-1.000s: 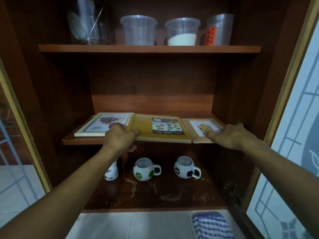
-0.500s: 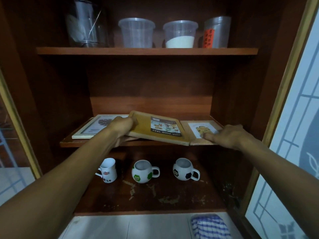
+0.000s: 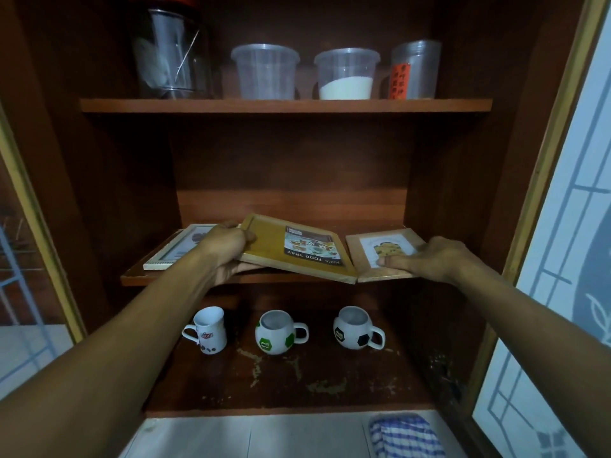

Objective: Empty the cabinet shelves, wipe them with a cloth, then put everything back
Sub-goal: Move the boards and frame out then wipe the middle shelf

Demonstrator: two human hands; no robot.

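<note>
Wooden food tray, earlier flat, now tilts off the shelf, gripped by the left hand; right hand rests flat on the picture frame; emptying starts.

Pale floor tiles run along the near edge. At right stands a gold-framed glazed door patterned with white lines, and at left a second glazed door.
</note>
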